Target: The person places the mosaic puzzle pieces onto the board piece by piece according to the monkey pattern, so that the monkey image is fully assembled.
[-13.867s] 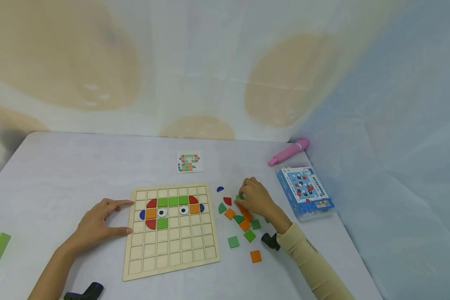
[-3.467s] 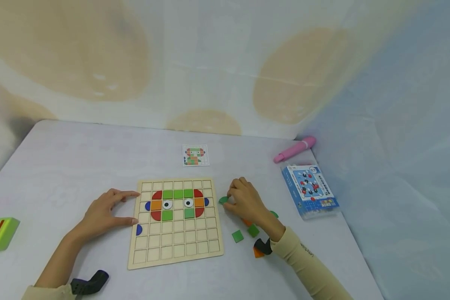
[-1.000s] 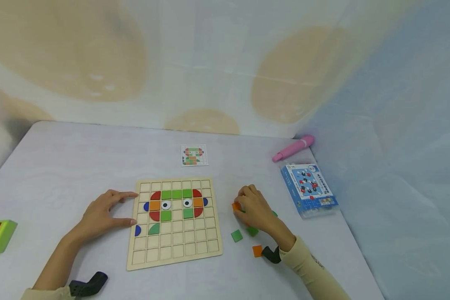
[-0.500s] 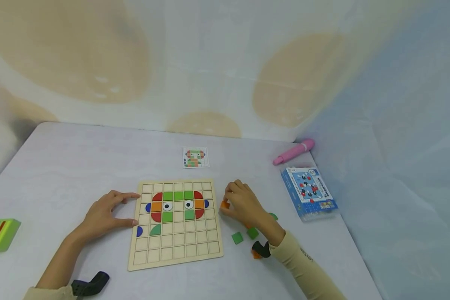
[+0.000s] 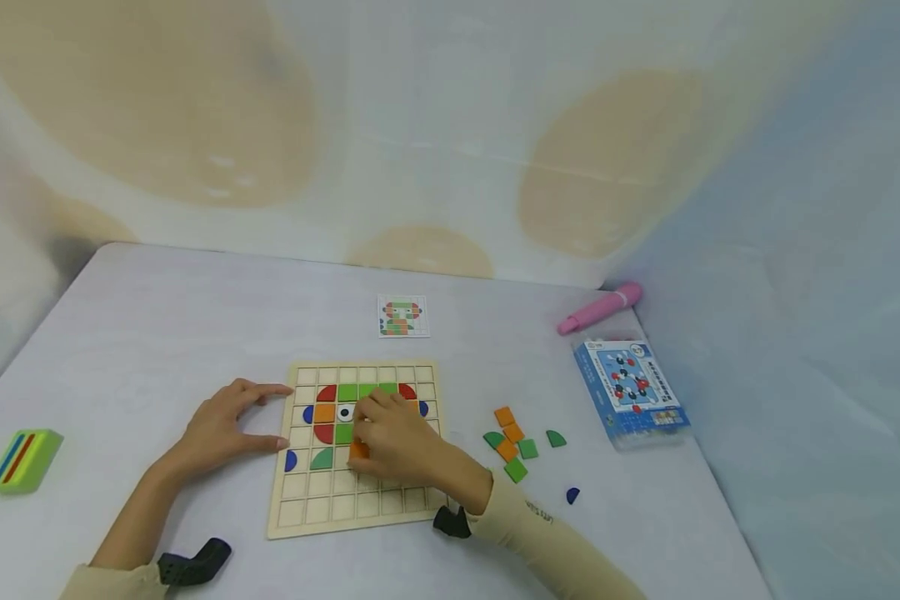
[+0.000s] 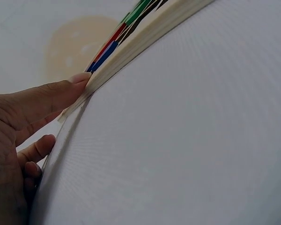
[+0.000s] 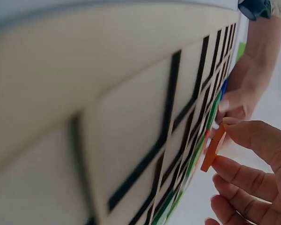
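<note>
A wooden grid board [image 5: 345, 508] lies on the table, with red, green, orange and blue tiles and round eye tiles in its upper rows. Lower left on it are a blue half-circle [image 5: 291, 461] and a green quarter-circle tile [image 5: 322, 458]. My right hand [image 5: 401, 442] is over the board, pinching an orange square tile [image 7: 214, 147] between thumb and forefinger; it hides part of the pattern. My left hand [image 5: 221, 429] touches the board's left edge with spread thumb and forefinger. In the left wrist view, the thumb [image 6: 77, 79] rests against that edge.
Right of the board lie loose orange, green and blue tiles, among them a green square [image 5: 516, 469]. A pattern card [image 5: 403, 305] lies behind the board. A blue box [image 5: 632, 387] and a pink stick-like object [image 5: 600, 309] are far right; a lime-green striped block [image 5: 24, 461] is left.
A red quarter-circle, a green square, a blue half-circle and a green quarter-circle have joined the board. My right hand has carried the orange tile left from beside the board to over it.
</note>
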